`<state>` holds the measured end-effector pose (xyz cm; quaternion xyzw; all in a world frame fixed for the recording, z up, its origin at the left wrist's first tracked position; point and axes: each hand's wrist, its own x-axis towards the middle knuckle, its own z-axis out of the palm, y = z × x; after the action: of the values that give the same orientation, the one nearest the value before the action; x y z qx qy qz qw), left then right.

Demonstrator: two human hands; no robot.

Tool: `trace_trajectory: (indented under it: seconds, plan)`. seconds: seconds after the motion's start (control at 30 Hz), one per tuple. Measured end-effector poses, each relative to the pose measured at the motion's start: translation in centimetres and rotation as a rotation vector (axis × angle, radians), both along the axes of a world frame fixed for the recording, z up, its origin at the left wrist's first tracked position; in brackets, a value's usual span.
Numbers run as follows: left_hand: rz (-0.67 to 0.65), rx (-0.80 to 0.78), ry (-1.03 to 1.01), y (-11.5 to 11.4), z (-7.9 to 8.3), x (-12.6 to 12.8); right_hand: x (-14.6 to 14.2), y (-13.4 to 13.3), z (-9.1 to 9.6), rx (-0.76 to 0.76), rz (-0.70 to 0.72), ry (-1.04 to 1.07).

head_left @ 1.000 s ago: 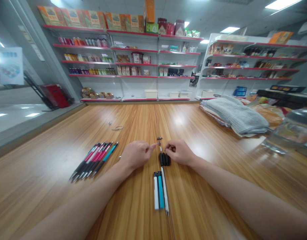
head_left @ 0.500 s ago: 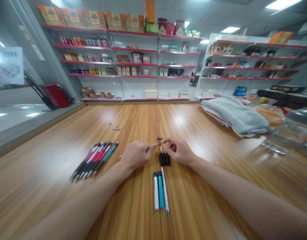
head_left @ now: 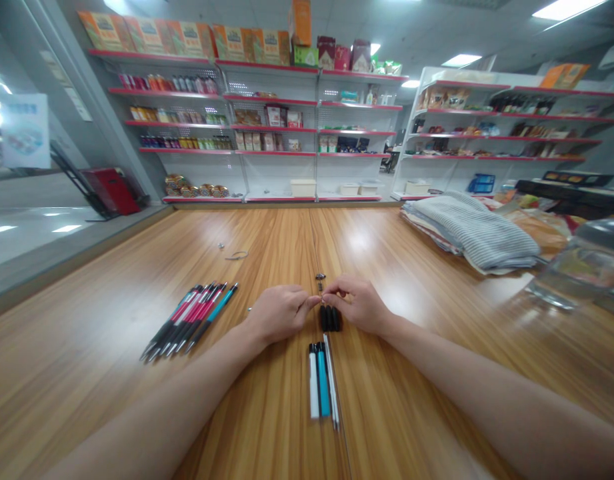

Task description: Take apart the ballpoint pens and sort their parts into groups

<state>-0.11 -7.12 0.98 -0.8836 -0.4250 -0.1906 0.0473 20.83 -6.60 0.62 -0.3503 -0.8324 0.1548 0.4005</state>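
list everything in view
pens: about six, black, pink, teal, left of hands
black pen parts: about three, black, between hands
pen barrels: two, white and teal, nearest the person
small metal part: one, silver, beyond the hands
wooden table: one, brown, under everything
folded cloth: one, grey striped, table right
glass jar: one, clear, far right
shelf units: two, white and red, behind
left hand: one, beside the black pen parts
right hand: one, beside the black pen parts
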Motion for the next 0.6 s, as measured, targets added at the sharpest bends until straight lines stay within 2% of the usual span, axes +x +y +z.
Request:
trace_trajectory:
  seconds: [0.13, 0.27, 0.47, 0.6]
  plan:
    - [-0.001, 0.002, -0.012, 0.1, -0.1, -0.1, 0.0, 0.0, 0.1, -0.004, -0.025, -0.007]
    - [0.045, 0.011, -0.020, 0.1, 0.0, -0.3, 0.1, 0.4, -0.1, -0.029, -0.113, 0.045]
    - [0.120, 0.001, -0.019, 0.2, 0.0, -0.4, 0.7, 1.4, -1.0, -0.174, -0.250, 0.066]
    - [0.157, -0.027, -0.018, 0.3, -0.2, -0.4, 1.0, 2.6, -1.4, -0.219, -0.323, 0.029]
